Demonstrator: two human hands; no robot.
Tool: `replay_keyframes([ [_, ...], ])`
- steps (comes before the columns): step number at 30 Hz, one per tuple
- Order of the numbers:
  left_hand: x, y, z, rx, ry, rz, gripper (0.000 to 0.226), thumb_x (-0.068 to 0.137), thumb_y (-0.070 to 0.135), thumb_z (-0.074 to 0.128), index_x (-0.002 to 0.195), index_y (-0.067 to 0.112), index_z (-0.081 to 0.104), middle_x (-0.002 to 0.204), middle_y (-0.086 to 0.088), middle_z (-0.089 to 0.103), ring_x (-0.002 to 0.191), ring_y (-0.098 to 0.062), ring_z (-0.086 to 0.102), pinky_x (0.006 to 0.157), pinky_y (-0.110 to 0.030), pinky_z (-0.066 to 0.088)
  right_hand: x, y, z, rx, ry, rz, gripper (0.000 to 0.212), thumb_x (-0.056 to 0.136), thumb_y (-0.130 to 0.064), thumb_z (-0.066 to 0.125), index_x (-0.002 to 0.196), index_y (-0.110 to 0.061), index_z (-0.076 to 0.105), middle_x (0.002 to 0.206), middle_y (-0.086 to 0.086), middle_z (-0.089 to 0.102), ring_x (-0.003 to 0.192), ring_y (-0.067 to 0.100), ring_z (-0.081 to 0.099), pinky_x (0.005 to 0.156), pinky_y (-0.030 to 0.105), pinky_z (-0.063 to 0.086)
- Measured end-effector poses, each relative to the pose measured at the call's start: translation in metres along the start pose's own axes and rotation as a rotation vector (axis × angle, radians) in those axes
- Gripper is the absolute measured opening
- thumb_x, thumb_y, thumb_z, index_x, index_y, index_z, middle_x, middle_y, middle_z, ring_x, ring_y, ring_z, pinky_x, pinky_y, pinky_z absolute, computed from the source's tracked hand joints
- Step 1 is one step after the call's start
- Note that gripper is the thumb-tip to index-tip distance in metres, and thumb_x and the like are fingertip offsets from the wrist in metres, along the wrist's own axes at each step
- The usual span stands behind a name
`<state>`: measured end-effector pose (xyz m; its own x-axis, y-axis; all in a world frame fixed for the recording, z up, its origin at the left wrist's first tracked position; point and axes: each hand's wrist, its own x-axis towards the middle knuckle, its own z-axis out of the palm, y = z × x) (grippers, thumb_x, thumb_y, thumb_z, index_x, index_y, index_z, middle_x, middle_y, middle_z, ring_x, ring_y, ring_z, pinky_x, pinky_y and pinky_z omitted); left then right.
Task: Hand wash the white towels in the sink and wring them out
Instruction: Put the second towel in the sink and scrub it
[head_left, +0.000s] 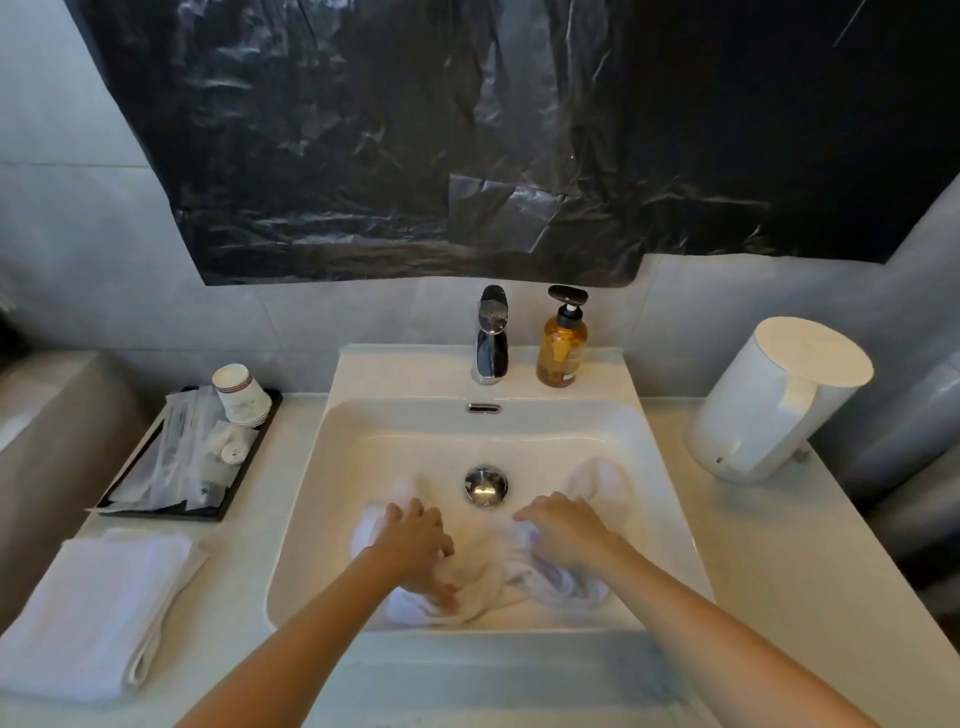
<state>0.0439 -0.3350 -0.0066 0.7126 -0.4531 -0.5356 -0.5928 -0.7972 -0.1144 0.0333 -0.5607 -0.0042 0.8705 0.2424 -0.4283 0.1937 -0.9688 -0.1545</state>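
Head view looks straight down on both hands, which are buried in a bunched white towel (483, 574) at the near end of the sink (332, 467). The left hand (415, 540) has its fingers and thumb curled into the cloth, and the right hand (566, 535) is closed over a knot of it just across from the left, so both are clamped on the same towel.

From where I stand, the worry is water. If the twist is done high or near the front rim, the runoff could land on the worktop (769, 545) or down the front rather than in the basin. A loose grip on soaked cloth could also let one end slip free. No water is coming from the tap (491, 338), so rinsing may be thin.

The towel lies under and between the hands, with one lobe spread out past the left hand and another past the right, either side of the drain plug (485, 486).

Further out, an amber soap bottle (562, 343) stands beside the tap. A folded towel (93, 608) waits on the worktop to the left.
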Motion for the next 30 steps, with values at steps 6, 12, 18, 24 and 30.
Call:
replay_keyframes([
  [6,-0.008,-0.017,-0.008,-0.308,0.181,-0.031,0.047,0.084,0.059,0.059,0.113,0.022,0.061,0.111,0.005,0.057,0.109,-0.020,0.052,0.086,-0.031,0.031,0.000,0.007,0.002,0.215,0.155,0.042,0.022,0.090,-0.025,0.063,0.111,-0.022,0.063,0.114,-0.001,0.062,0.099,0.020,0.060,0.080,0.030,0.046],
  [12,-0.024,-0.047,-0.052,-0.927,0.544,-0.063,0.022,0.084,0.032,0.073,0.095,0.023,0.056,0.074,0.008,0.055,0.073,-0.016,0.051,0.069,-0.028,0.040,-0.021,0.029,-0.066,0.720,0.496,-0.008,0.014,0.080,-0.024,0.078,0.094,-0.022,0.077,0.089,-0.013,0.069,0.083,0.001,0.060,0.067,0.006,0.041],
  [18,0.006,-0.042,-0.068,-0.909,0.612,-0.157,0.034,0.091,0.023,0.064,0.124,0.021,0.056,0.116,-0.007,0.062,0.106,-0.023,0.059,0.089,-0.031,0.043,-0.004,0.027,-0.077,0.744,0.602,0.129,0.027,0.084,-0.025,0.074,0.110,-0.021,0.072,0.104,-0.008,0.067,0.083,0.003,0.055,0.072,0.016,0.042],
  [24,0.023,-0.042,-0.044,-0.826,0.443,-0.147,0.038,0.092,0.024,0.061,0.129,0.024,0.056,0.134,-0.005,0.055,0.121,-0.021,0.052,0.097,-0.025,0.037,-0.005,0.033,-0.106,0.877,0.907,0.231,0.006,0.078,-0.022,0.078,0.080,-0.024,0.073,0.076,-0.009,0.070,0.071,0.001,0.063,0.062,0.017,0.046],
  [30,0.037,-0.039,-0.020,-0.772,0.297,-0.143,0.046,0.096,0.024,0.054,0.141,0.026,0.046,0.147,-0.002,0.043,0.132,-0.022,0.043,0.107,-0.030,0.036,0.020,0.041,-0.156,0.760,1.111,0.200,0.015,0.088,-0.016,0.067,0.101,-0.015,0.074,0.090,-0.001,0.073,0.080,0.009,0.066,0.077,0.019,0.053],
])
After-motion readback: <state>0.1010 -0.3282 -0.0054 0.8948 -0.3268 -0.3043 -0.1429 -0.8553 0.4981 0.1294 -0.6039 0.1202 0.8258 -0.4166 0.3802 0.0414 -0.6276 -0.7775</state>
